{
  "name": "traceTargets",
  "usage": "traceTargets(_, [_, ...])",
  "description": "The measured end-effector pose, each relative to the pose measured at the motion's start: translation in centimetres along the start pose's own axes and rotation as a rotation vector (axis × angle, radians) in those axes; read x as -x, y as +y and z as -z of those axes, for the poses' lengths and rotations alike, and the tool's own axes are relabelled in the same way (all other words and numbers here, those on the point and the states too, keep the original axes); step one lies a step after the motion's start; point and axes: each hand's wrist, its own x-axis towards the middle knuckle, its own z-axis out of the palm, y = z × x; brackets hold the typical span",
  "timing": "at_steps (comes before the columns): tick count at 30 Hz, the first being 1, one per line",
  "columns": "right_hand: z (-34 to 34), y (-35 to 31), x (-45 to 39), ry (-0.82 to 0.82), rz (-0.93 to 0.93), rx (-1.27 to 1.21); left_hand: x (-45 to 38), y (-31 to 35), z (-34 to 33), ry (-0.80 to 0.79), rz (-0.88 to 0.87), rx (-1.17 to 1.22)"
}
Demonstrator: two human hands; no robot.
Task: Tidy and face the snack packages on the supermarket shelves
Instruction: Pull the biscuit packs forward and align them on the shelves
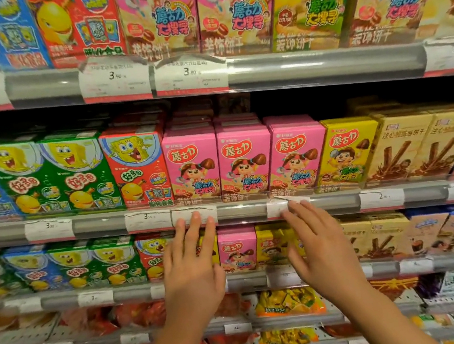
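Note:
Three pink snack boxes [245, 159] stand side by side, facing front, on the middle shelf, with a yellow box [347, 149] to their right and a red box [137, 166] to their left. My left hand [192, 268] reaches up with straight fingers, the fingertips at the shelf's grey price rail [241, 210] below the left pink box. My right hand [321, 249] is spread open too, its fingertips near a white price tag [277, 208] on the same rail. Neither hand holds anything. The hands cover some boxes on the shelf below.
Green boxes [51, 178] and blue boxes fill the left of the middle shelf, tan biscuit-stick boxes [415, 147] the right. The upper shelf [322, 64] carries bigger pink, yellow, red boxes. Lower shelves hold a small pink box [237, 248] and bagged snacks [288, 302].

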Motion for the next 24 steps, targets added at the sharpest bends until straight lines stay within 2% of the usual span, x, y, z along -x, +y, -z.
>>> traceTargets(3, [-0.8,0.9,0.9,-0.096,-0.013,0.032,0.7,0.4,0.1,0.039,0.013,0.024])
traceTargets(6, [-0.9,1.1,0.9,-0.104,-0.001,-0.018,2.5,0.5,-1.3,0.035,0.035,0.015])
traceTargets(10, [0.2,1.7,0.2,-0.111,-0.001,-0.047,2.9,-0.2,-3.1,-0.099,0.092,0.005])
traceTargets(16, [0.0,2.5,0.6,-0.149,0.016,-0.079,0.7,-0.1,-4.1,-0.297,0.16,-0.144])
traceTargets(24, [-0.1,2.2,0.7,-0.14,0.003,-0.111,0.8,-0.8,-3.8,-0.172,0.103,-0.151])
